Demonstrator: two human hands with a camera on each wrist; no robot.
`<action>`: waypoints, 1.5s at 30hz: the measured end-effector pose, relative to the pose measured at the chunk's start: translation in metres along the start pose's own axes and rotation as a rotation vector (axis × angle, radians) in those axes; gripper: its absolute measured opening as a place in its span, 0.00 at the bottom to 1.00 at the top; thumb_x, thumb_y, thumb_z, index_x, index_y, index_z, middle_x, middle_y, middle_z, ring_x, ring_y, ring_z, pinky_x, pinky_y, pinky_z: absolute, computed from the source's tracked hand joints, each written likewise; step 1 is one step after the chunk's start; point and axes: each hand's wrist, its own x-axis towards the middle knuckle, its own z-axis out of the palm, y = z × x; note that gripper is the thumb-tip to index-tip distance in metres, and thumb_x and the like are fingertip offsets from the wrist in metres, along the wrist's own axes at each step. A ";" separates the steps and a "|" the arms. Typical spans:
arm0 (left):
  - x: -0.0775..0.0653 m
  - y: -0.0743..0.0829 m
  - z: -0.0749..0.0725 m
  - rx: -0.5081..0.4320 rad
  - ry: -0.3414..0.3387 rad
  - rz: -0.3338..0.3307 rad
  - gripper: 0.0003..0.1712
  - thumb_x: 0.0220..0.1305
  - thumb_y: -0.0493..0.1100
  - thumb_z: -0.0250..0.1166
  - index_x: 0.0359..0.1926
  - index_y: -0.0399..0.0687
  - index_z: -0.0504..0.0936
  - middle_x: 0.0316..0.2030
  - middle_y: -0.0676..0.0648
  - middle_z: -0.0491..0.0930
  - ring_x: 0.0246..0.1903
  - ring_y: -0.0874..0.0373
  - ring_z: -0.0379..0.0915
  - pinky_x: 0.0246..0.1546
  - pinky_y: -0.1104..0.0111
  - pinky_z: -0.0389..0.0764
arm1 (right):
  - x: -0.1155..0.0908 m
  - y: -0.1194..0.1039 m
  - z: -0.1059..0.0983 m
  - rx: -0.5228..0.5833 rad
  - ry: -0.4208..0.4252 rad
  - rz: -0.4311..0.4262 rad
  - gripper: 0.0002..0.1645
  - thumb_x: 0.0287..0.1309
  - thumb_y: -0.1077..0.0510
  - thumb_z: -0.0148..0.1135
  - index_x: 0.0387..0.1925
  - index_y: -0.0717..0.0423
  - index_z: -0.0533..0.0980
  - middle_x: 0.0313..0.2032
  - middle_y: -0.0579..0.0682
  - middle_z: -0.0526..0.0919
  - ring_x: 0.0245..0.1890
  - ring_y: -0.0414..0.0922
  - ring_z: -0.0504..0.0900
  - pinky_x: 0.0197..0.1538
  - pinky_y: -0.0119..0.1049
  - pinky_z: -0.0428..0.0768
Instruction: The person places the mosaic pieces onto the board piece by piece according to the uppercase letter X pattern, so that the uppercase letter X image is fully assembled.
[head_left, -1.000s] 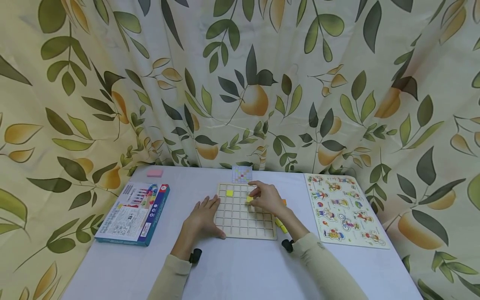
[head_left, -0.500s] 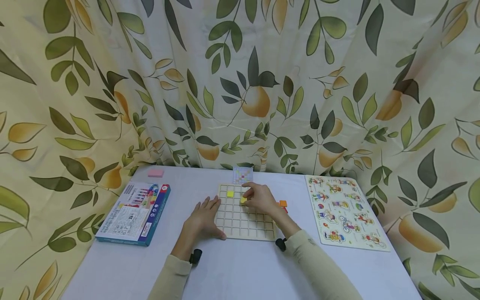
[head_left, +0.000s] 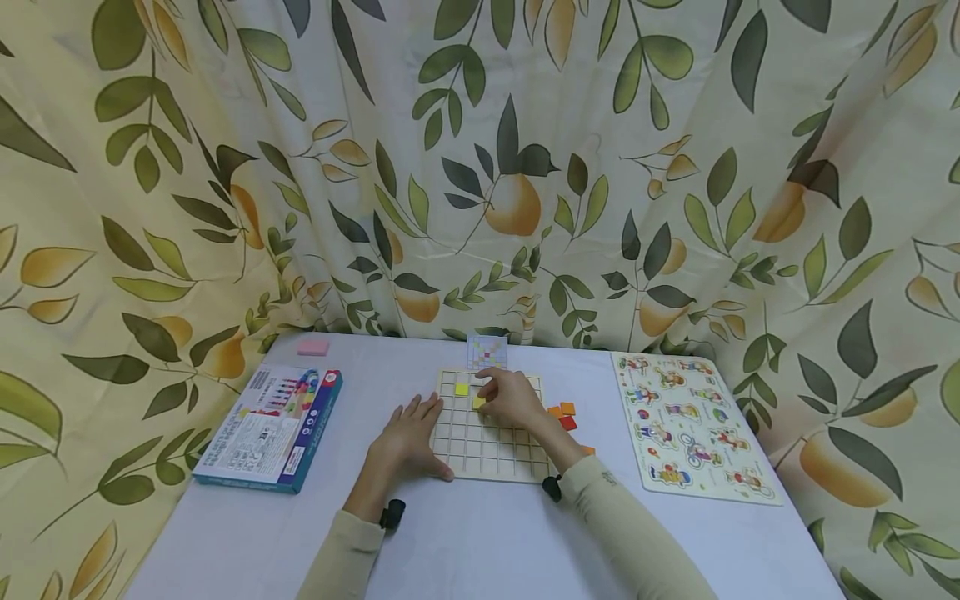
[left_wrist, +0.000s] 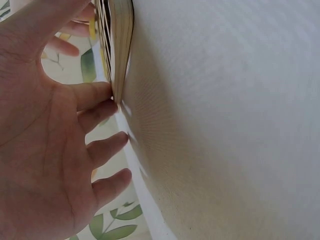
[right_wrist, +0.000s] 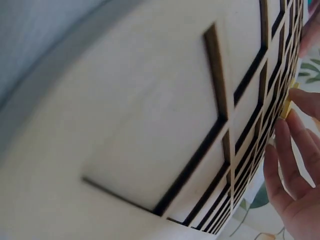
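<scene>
A wooden grid board (head_left: 491,454) lies on the white table, with one yellow square tile (head_left: 462,389) in a cell of its upper left. My right hand (head_left: 516,402) is over the board's upper half and pinches a second yellow tile (right_wrist: 287,106) between thumb and fingers, right at the grid. Whether that tile is seated in a cell cannot be told. At the board's left edge, my left hand (head_left: 408,435) rests with spread fingers; in the left wrist view its fingertips (left_wrist: 107,107) touch the board's side and the table.
Orange tiles (head_left: 567,408) and a red tile (head_left: 568,423) lie right of the board. Behind it is a small patterned card (head_left: 487,352). A blue-white box (head_left: 266,429) and a pink block (head_left: 312,347) are at left, a picture puzzle board (head_left: 693,425) at right.
My right hand has moved left across the board with the yellow tile, closer to the placed one. The orange and red tiles have come into sight. My left hand stays put.
</scene>
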 end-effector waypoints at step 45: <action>-0.002 0.005 -0.002 -0.016 0.016 0.006 0.78 0.37 0.65 0.87 0.81 0.40 0.55 0.82 0.41 0.51 0.81 0.38 0.41 0.79 0.42 0.45 | -0.044 0.025 -0.057 -0.082 0.064 -0.063 0.21 0.57 0.65 0.75 0.53 0.58 0.85 0.41 0.49 0.90 0.43 0.47 0.88 0.49 0.47 0.86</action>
